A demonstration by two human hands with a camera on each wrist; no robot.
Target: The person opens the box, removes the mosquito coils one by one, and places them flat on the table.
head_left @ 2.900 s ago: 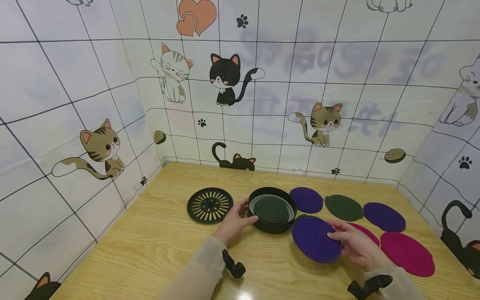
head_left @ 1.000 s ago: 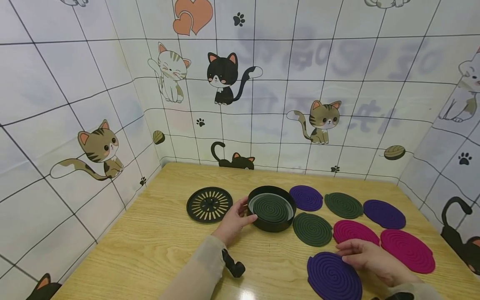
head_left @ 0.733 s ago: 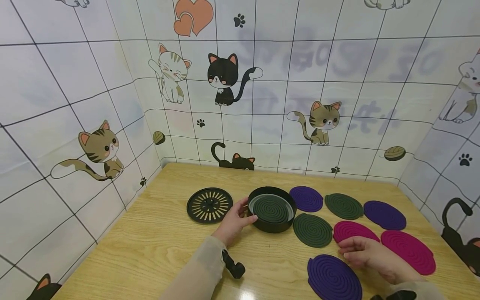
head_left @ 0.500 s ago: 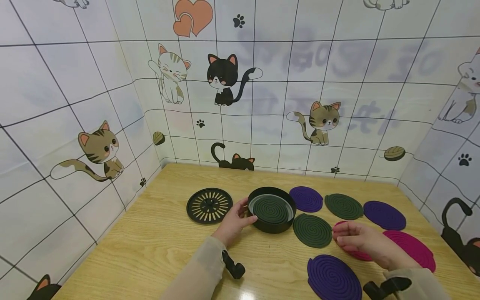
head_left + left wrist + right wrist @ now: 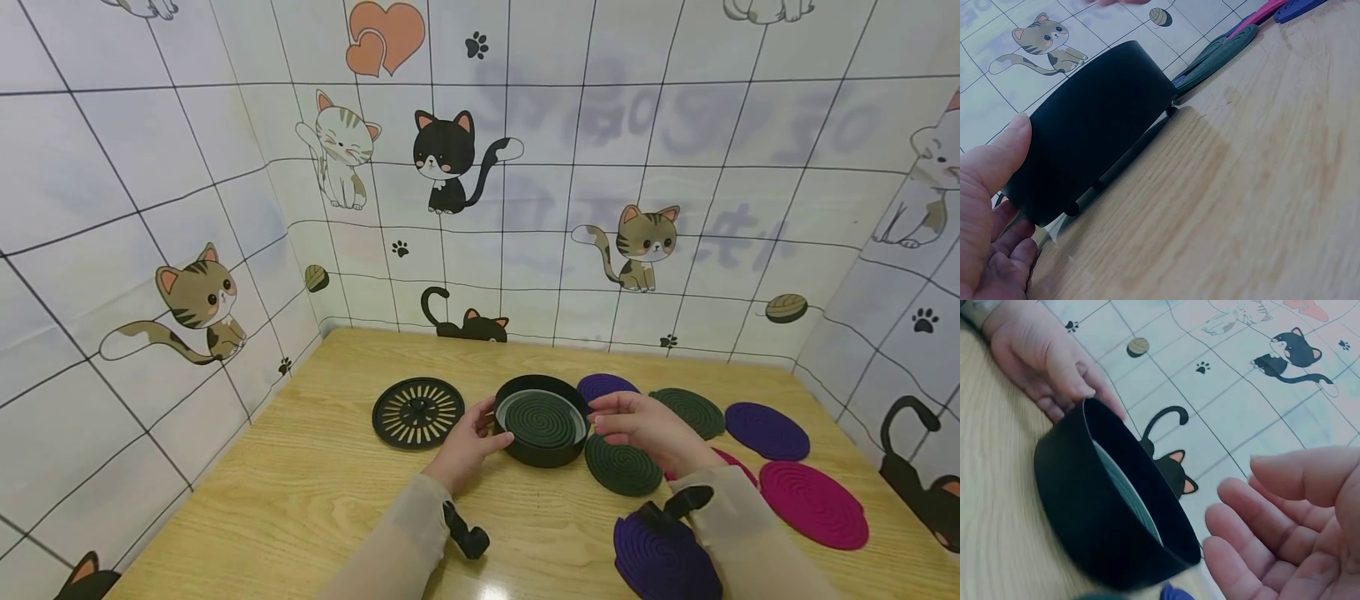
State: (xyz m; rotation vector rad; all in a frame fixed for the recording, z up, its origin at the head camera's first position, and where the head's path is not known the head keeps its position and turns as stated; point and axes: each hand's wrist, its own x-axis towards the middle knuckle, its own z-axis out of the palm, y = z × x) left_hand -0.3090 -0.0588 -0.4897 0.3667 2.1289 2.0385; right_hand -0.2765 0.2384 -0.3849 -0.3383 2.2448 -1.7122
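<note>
A round black mosquito coil holder stands on the table, with a green mosquito coil lying inside on a pale inner disc. At its left side my left hand grips the wall, thumb in front and fingers behind. My right hand hovers at the holder's right rim, its fingers loosely bent and nothing between them. Under that hand lies another green coil, partly covered. A purple coil rests at the front, partly behind the right wrist's camera.
Left of the holder lies a black slotted lid. More coils lie to the right: purple ones, a green one and magenta ones. Cat-print cloth walls edge the table at the back and sides.
My right hand has set the purple coil down at the front, let go, and moved up and left to the holder. The left hand has stayed on the holder.
</note>
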